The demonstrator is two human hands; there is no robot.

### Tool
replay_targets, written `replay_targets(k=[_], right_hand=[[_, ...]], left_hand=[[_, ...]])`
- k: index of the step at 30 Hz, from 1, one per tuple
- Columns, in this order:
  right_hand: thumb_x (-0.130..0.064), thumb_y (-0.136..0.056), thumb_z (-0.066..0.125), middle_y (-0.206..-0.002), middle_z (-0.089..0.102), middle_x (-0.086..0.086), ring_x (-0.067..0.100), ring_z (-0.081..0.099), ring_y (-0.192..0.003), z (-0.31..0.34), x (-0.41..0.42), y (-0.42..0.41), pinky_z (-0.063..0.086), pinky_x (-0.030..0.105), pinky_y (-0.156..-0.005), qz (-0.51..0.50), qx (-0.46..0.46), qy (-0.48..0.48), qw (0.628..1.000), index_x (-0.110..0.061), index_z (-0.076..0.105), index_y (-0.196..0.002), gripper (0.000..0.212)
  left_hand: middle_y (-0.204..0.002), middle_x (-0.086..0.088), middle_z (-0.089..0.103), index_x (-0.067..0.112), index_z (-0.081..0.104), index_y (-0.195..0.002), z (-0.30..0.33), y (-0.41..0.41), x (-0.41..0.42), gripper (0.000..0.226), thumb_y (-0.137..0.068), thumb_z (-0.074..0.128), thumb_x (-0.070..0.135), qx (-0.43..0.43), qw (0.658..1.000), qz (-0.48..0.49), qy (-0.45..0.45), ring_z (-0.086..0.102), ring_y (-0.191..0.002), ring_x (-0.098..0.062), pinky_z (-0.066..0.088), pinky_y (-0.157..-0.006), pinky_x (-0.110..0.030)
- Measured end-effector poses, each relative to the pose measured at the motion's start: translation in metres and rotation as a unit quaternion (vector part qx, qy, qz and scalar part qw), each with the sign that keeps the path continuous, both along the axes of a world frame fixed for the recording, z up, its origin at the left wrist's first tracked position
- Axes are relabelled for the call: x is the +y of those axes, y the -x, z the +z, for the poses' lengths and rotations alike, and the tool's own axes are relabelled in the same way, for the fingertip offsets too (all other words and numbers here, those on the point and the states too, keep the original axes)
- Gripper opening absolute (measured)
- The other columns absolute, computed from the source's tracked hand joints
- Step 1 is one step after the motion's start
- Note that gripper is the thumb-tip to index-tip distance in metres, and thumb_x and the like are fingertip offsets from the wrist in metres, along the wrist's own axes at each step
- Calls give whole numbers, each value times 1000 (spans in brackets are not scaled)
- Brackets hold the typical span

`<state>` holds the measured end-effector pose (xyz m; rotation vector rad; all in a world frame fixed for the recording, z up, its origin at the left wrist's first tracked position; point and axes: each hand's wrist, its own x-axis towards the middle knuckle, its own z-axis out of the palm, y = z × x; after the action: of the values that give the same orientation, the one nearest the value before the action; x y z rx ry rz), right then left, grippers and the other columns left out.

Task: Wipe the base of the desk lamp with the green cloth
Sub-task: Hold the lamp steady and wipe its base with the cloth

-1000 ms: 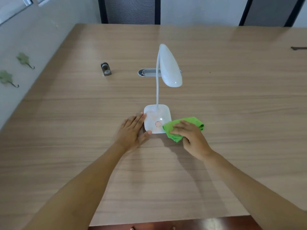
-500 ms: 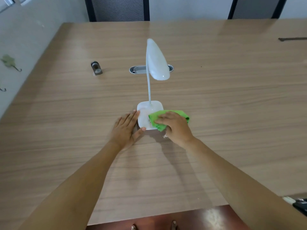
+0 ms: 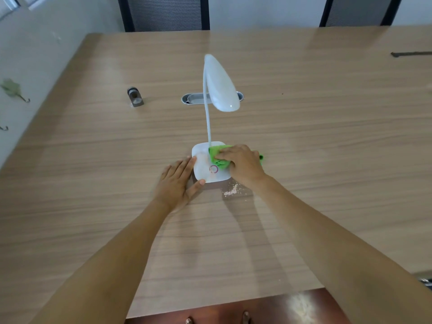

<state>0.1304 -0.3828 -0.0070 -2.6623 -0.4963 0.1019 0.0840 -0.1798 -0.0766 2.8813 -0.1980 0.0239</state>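
My right hand (image 3: 243,166) is bunched over the green cloth (image 3: 218,157), fingers curled down and gripping it, pressing it onto the far right part of the lamp base (image 3: 204,173). The cloth covers the base's right rear corner, right next to where the thin white neck (image 3: 207,118) comes up; a bit of green pokes out past the knuckles on the right side. My left hand (image 3: 178,181) lies flat on the table (image 3: 93,183), fingers stretched out and together, holding nothing. Fingertips touch the base's left edge, thumb hooks against its near left corner.

The base is white, square with rounded corners, near the middle of the table. A small ring mark (image 3: 213,169) shows on its top, just beside the cloth, with faint pinkish smears around it. Pale crumbs (image 3: 231,190) lie on the table just off the base's near right corner, below my right wrist.

Lamp head (image 3: 222,85) tilts over to the right, above a grey cable slot (image 3: 194,98) in the table. A small metal piece (image 3: 135,97) stands well left of the slot. Two dark chair backs (image 3: 163,12) at the far edge.
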Motion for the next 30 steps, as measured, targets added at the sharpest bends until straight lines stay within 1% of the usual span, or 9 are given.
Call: replay_targets(k=[6,8,11,14,19,22,25,28,30], right_hand=[[1,-79,44,-130,59,-13,22,44,-125,4,-41,37,26,35,-86,66,11,59,996,-35,64,-114,54],[0,-78,41,-126,61,-7,23,49,-119,17,-46,26,29,35,-86,29,13,36,999,-34,62,-115,54],[-8,-78,38,-118,63,7,30,56,-111,36,-35,-9,46,42,-91,-41,13,-45,998,-30,56,-119,49],[-2,-80,42,-115,63,14,32,58,-103,45,-8,-38,48,35,-84,-87,65,-110,988,-18,53,-123,47],[2,-75,47,-105,69,18,35,62,-99,41,22,-57,55,39,-86,-106,76,-101,986,-5,65,-106,37],[3,-74,50,-97,70,18,34,63,-95,34,7,-61,50,30,-76,-115,60,-57,990,-4,68,-93,27],[2,-75,48,-104,70,17,36,62,-100,31,-10,-64,51,32,-81,-140,23,-31,989,-7,69,-102,35],[1,-76,46,-93,70,19,38,62,-90,39,-5,-62,43,30,-65,-151,-28,-55,987,-6,70,-97,32],[2,-77,46,-93,71,19,37,62,-88,44,7,-57,45,30,-65,-130,-18,-95,987,-6,70,-98,33]], left_hand=[[-157,4,27,28,14,-150,-2,-1,1,93,-74,-7,79,1,1000,-2,-6,25,-144,-19,23,-118,-42],[-157,5,27,29,12,-150,-2,-1,1,93,-74,-8,78,2,1000,-1,-10,25,-144,-19,23,-118,-42],[-157,7,25,30,10,-150,-2,0,1,92,-73,-8,79,5,1000,1,-12,23,-144,-18,22,-118,-41],[-157,7,24,31,9,-150,-2,-1,0,93,-72,-10,79,6,1000,3,-11,23,-145,-18,21,-119,-41],[-157,7,25,32,9,-150,-1,0,0,92,-72,-9,78,5,1000,1,-8,23,-145,-18,20,-119,-40],[-157,6,26,31,11,-150,0,0,0,92,-73,-8,78,1,1000,0,-10,24,-144,-19,20,-119,-39],[-157,7,25,32,10,-149,-1,0,0,91,-73,-8,78,3,1000,2,-8,22,-145,-18,19,-119,-39],[-157,8,25,32,11,-149,0,0,0,91,-74,-8,78,2,1000,2,-5,23,-145,-17,20,-119,-40],[-157,8,26,31,12,-149,1,1,0,91,-73,-8,78,1,1000,3,-7,23,-145,-17,20,-119,-39]])
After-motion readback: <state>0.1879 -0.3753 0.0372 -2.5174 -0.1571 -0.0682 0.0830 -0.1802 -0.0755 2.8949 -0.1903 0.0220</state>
